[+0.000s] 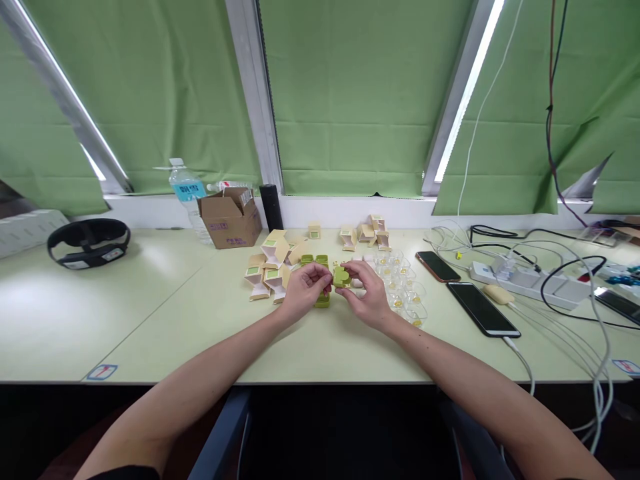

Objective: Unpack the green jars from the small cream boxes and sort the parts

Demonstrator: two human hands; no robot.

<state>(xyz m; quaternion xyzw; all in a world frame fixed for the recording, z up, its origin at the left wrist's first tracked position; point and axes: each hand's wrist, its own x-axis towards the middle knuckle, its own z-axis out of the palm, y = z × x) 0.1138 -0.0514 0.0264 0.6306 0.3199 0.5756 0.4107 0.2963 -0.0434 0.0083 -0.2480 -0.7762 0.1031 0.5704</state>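
Note:
My right hand [369,295] pinches a small yellow-green plastic piece [341,277] with a notched outline between thumb and fingers. Just left of it, my left hand [307,288] is closed, fingertips against thumb; what it grips, if anything, is hidden. Under and behind the left hand are several green square containers [323,301], partly covered by the fingers. Clear plastic cups [414,312] with yellow bits inside stand in rows to the right of my right hand. Small opened cardboard boxes [275,277] with white insides are piled left of my left hand.
More small boxes [377,230] stand farther back. A brown carton [231,223], a water bottle [187,190] and a black cylinder [271,208] line the wall. On the right lie two phones [483,310], a power strip [530,283] and tangled cables. A black headband [90,243] lies left.

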